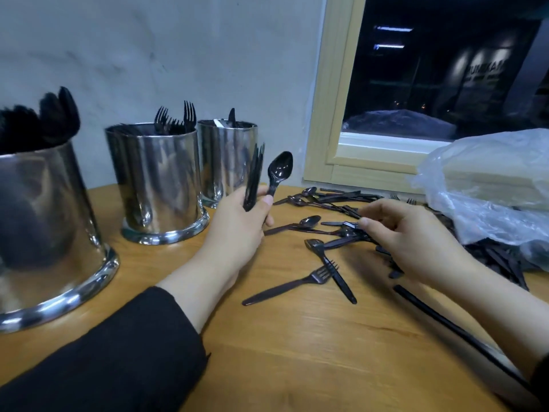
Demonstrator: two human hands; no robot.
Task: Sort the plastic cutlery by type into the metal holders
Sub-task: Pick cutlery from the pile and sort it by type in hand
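While a black spoon (pixel 279 171) and a small bunch of forks (pixel 255 176) are gripped upright in the left hand (pixel 237 221) at mid-frame, fingers curled round the handles, the right hand (pixel 410 233) is kept low over the loose cutlery pile (pixel 335 230) at centre right. Its fingers are bent and its fingertips are right on the pile, but whether a piece is actually pinched can't be told.

Everything in that pile is shiny black plastic: spoons, forks and knives, crossed over each other on the wooden table (pixel 297 352). One fork (pixel 291 285) is lying a bit apart, toward the bottom of the scatter.

Three metal holders are lined up on the left. The nearest holder (pixel 44 233) at the far left is packed with dark, blurry pieces, the middle holder (pixel 160 182) has fork tines sticking up, and the far holder (pixel 228 162) is partly blocked by the held forks. A crumpled plastic bag (pixel 490 188) is slumped at the right edge, with more cutlery tucked beneath it. A dark window (pixel 445 69) is seen at upper right.
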